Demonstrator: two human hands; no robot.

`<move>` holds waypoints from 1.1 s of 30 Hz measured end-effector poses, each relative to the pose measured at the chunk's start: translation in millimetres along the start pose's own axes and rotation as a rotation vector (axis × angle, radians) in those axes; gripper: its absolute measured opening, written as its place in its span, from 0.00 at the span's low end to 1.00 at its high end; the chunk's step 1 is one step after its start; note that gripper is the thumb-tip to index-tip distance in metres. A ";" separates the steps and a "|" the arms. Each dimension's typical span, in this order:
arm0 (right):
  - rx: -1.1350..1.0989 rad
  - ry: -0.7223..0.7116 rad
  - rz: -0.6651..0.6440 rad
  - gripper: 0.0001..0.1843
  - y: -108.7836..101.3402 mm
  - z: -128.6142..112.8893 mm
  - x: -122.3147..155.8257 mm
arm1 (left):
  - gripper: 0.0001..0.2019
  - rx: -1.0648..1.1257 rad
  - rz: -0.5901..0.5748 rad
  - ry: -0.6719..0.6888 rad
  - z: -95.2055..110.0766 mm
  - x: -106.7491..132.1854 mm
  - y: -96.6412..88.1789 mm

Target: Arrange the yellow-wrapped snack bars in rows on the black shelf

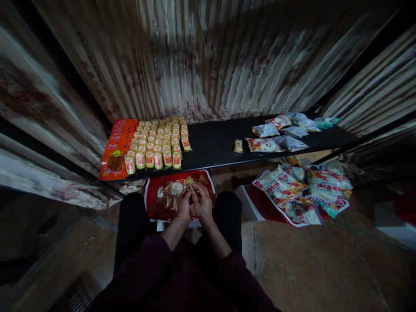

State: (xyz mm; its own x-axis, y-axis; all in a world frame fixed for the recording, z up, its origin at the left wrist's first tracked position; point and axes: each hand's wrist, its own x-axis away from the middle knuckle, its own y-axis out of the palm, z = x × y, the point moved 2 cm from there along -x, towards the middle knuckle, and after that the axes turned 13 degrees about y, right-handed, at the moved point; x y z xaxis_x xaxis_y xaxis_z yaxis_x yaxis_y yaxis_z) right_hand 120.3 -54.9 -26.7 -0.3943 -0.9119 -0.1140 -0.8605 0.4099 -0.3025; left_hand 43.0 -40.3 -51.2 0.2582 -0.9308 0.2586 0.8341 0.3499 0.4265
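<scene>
My left hand (pixel 184 204) and my right hand (pixel 202 201) are together over a red basket (pixel 151 212) that sits between my knees. Their fingers are curled in and meet at a small yellow-wrapped snack (pixel 188 181), partly covered by the fingertips. In the basket lie several other packets, among them a pale round one (pixel 176 187) beside my left hand; dim light blurs their details. Above the basket, on a black shelf (pixel 211 141), stand tight rows of small yellow-wrapped snacks (pixel 158 160). A single one (pixel 238 146) stands apart, farther right.
Orange packets (pixel 114 149) line the shelf's left end. Several chip-like bags (pixel 264 144) lie on its right. A second basket (pixel 264 203), heaped with striped-edge bags (pixel 282 182), is on the tiled floor to my right. Pleated curtain (pixel 195 65) hangs behind; dark posts frame the shelf.
</scene>
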 end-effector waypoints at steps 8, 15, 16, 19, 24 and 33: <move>0.014 0.040 -0.006 0.15 -1.4 7.0 -3.0 | 0.16 -0.062 -0.002 0.001 -7.3 -3.8 -4.6; 0.065 0.070 0.043 0.16 -3.9 21.2 -5.1 | 0.15 -0.081 -0.002 0.032 -10.0 -2.1 -7.2; 0.065 0.074 0.052 0.16 -4.2 23.8 -5.1 | 0.15 -0.094 -0.004 0.037 -10.2 -1.3 -7.5; 0.055 0.077 0.079 0.16 -5.0 29.7 -5.2 | 0.15 -0.128 -0.022 0.048 -9.9 1.2 -7.1; 0.015 0.153 0.078 0.18 -5.5 31.7 -4.9 | 0.14 -0.173 -0.073 0.080 -4.0 3.7 -4.0; -0.186 0.394 -0.026 0.22 2.8 38.5 -2.1 | 0.12 -0.266 -0.128 0.179 6.9 8.0 -0.8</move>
State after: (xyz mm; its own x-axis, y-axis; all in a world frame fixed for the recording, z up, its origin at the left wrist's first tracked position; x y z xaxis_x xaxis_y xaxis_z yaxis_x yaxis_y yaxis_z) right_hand 131.2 -52.6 -63.7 -0.4334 -0.8591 0.2723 -0.9011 0.4163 -0.1209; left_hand 41.0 -47.3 -43.5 0.2051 -0.9774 0.0514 0.9570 0.2113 0.1989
